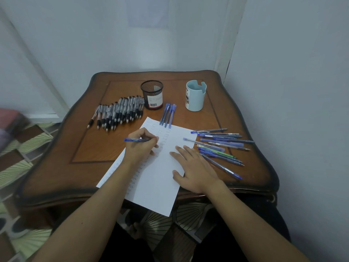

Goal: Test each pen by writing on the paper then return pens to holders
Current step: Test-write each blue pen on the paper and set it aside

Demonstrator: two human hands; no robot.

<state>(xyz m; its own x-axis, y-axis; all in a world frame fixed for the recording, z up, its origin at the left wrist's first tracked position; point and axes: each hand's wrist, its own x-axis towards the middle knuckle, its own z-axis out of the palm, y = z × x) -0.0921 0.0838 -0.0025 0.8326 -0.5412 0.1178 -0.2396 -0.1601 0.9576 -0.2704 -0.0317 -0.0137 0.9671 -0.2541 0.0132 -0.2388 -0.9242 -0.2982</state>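
L fingers grasping blue pen, tip hidden, R fingers released flat on paper, marks illegible

This looks like a room in a home, not an office. A small wooden table with a wavy carved edge and an inlaid border stands in a corner of plain pale walls. The floor, seen at 8 and 6 o'clock, has a green-and-brown fan pattern. A blurred pink bundle lies at 9 o'clock.
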